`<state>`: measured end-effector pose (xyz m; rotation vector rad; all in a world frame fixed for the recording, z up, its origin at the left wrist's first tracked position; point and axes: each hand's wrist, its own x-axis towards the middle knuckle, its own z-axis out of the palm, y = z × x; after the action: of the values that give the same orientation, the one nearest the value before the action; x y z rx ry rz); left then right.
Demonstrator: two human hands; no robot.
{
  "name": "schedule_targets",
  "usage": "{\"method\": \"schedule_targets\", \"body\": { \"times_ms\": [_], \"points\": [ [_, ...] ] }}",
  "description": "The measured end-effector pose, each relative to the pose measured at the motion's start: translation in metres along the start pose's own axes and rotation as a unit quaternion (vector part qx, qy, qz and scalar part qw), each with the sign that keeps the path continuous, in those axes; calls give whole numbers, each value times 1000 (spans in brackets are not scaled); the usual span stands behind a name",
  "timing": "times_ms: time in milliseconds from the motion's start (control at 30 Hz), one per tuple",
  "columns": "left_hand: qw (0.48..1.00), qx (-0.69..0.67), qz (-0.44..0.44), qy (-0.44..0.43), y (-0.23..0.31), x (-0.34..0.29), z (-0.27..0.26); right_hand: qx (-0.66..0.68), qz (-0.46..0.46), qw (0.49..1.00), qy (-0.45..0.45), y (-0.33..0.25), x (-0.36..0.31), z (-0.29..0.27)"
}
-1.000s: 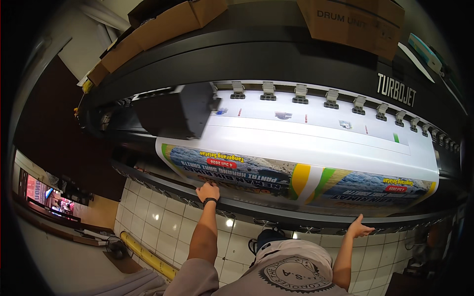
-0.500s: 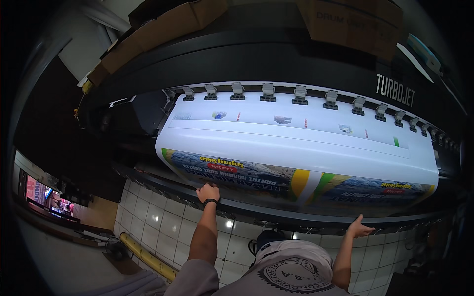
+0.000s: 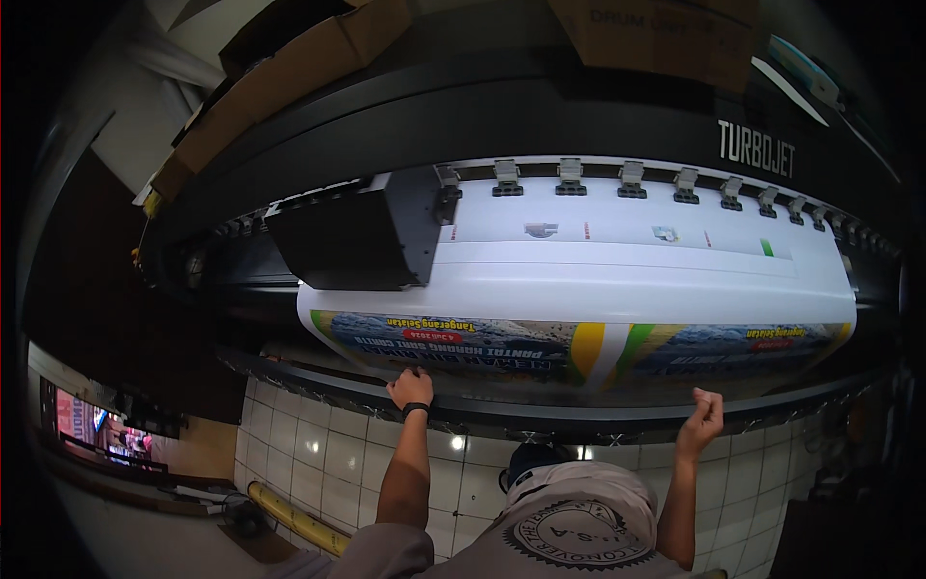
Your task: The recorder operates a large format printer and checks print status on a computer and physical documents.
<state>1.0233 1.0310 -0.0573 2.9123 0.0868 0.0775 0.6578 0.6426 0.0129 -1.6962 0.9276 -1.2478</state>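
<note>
A wide black large-format printer (image 3: 579, 106) fills the upper view. A white sheet with a colourful printed banner (image 3: 579, 338) curves out of it toward me. My left hand (image 3: 410, 388), with a dark wristband, grips the banner's lower edge left of centre. My right hand (image 3: 701, 417) is raised at the lower edge further right, fingers curled against it. The black print carriage (image 3: 357, 236) sits over the sheet's left part, above my left hand.
Brown cardboard boxes (image 3: 289, 68) lie on top of the printer. Below is a white tiled floor (image 3: 318, 454) with a yellow tube (image 3: 289, 516) on it. A row of grey pinch rollers (image 3: 627, 179) lines the sheet's top. I wear a printed grey shirt (image 3: 569, 526).
The print carriage slid off to the left and has come back over the sheet's left part. My right hand's spread fingers have curled at the banner's edge. My left hand stayed put.
</note>
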Motion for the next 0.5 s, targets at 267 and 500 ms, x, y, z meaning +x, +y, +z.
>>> {"method": "schedule_targets", "body": {
  "times_ms": [267, 500],
  "points": [
    [1000, -5, 17, 25, -1, 3, 5, 274, -343, 815, -378, -287, -21, 89],
    [999, -30, 26, 12, -5, 3, 3, 468, -406, 708, -339, -407, -71, 137]
  ]
}}
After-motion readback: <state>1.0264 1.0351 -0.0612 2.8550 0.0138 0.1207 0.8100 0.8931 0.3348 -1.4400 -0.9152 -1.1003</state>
